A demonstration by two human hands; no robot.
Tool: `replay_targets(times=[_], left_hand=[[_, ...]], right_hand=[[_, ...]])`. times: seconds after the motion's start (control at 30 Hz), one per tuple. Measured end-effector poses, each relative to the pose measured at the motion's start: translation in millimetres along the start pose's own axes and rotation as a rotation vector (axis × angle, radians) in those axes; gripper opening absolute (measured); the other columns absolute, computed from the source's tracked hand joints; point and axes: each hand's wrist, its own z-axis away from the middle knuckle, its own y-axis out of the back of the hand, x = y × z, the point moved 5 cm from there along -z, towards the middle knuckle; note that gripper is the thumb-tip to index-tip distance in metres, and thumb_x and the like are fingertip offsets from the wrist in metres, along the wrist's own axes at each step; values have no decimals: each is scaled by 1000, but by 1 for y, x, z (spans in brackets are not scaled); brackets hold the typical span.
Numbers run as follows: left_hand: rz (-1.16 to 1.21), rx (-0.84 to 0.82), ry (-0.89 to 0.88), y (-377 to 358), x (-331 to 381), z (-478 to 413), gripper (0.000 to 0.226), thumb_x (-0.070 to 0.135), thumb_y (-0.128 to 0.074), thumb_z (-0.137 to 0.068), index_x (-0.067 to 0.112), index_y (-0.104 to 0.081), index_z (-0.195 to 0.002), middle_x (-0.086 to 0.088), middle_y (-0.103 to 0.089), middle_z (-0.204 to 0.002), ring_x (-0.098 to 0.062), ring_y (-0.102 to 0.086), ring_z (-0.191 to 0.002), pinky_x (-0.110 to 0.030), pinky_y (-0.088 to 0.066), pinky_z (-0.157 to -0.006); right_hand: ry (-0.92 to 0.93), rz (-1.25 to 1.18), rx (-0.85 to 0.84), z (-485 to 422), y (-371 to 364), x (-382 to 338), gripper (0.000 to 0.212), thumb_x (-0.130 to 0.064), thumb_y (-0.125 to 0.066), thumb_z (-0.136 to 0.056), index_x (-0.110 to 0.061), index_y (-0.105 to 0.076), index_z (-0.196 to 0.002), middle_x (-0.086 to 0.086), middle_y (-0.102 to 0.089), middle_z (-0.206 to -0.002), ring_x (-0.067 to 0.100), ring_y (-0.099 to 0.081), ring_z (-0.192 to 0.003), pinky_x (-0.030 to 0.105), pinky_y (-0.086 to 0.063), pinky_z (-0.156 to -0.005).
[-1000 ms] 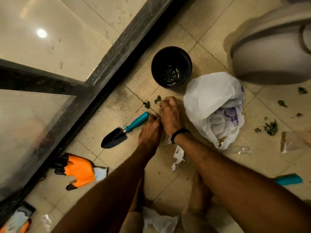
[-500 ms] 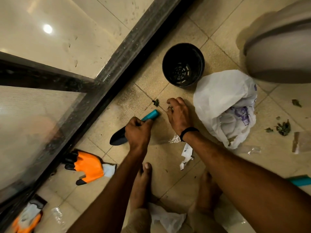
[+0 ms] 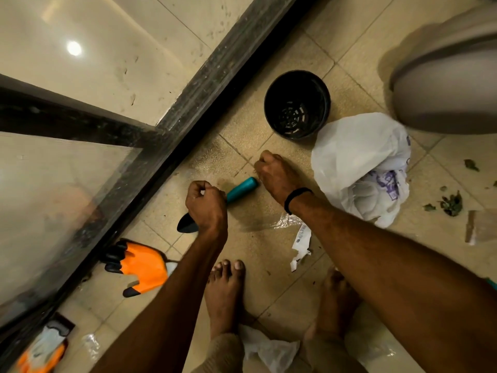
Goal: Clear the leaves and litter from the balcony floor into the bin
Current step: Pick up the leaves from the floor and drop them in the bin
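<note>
My right hand (image 3: 275,175) is down at the floor tiles with its fingertips curled and pinching leaf bits, just past the end of a teal-handled trowel (image 3: 242,190). My left hand (image 3: 205,207) hovers over the trowel's middle in a tight fist, closed on small leaf bits that stay hidden inside it. An empty black plastic pot (image 3: 297,103) stands just beyond my right hand. A crumpled white plastic bag (image 3: 357,162) lies to the pot's right. More dry leaves (image 3: 452,204) are scattered on the tiles at the far right.
A torn paper scrap (image 3: 301,243) and clear wrap (image 3: 286,220) lie under my right forearm, and a clear wrapper (image 3: 481,227) lies at the right edge. Orange gloves (image 3: 142,267) sit by the dark door frame (image 3: 188,103). A large pale planter (image 3: 443,84) stands top right. My bare feet (image 3: 226,289) are below.
My left hand has pulled back from the leaves near the trowel handle's end, closed in a fist. My right hand moved onto the last leaf there, which is now covered. The trowel stayed put.
</note>
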Motion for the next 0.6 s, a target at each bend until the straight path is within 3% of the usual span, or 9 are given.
replay_targets(times=[0.17,0.23,0.3,0.37,0.47,0.6], left_hand=[[85,-179,172,-7,-6,22,26,3,-34,-88,11,-55,-75,-2,-42,-58,-12,-32,-47,-23,-25,-40],[93,-277,266,-12,-13,34,24,17,-38,-90,17,-47,-68,3,-33,-58,-10,-23,-45,-24,-19,-41],[42,-339,306,-17,-20,43,37,36,-43,-99,23,-40,-64,6,-31,-56,-9,-21,-44,-25,-17,-43],[-43,-360,290,-25,-21,53,47,51,-43,-102,24,-39,-64,8,-32,-52,-9,-23,-42,-25,-18,-43],[-200,-377,191,-40,-23,63,48,53,-41,-104,22,-40,-66,5,-36,-54,-8,-27,-40,-23,-20,-41],[-473,-389,60,-55,-27,69,45,47,-47,-103,13,-61,-77,-7,-65,-72,-14,-49,-50,-24,-35,-44]], right_hand=[[-581,-375,95,49,5,30,10,-12,-66,-88,-9,-73,-95,7,-66,-102,22,-61,-95,22,-41,-75],[-804,-624,122,82,3,36,8,-13,-71,-83,-10,-76,-87,4,-74,-93,20,-68,-91,24,-50,-76],[-957,-840,123,117,-2,36,4,-16,-75,-79,-14,-77,-83,2,-75,-86,19,-71,-86,32,-57,-79],[-1050,-998,143,149,-3,36,4,-17,-79,-77,-17,-75,-78,2,-75,-79,18,-72,-78,34,-60,-74],[-1140,-1177,191,185,-3,40,8,-14,-81,-77,-10,-75,-81,6,-74,-73,16,-72,-68,28,-58,-63],[-1231,-1285,227,218,1,56,10,-10,-78,-78,-8,-75,-87,7,-75,-78,19,-73,-72,32,-60,-67]])
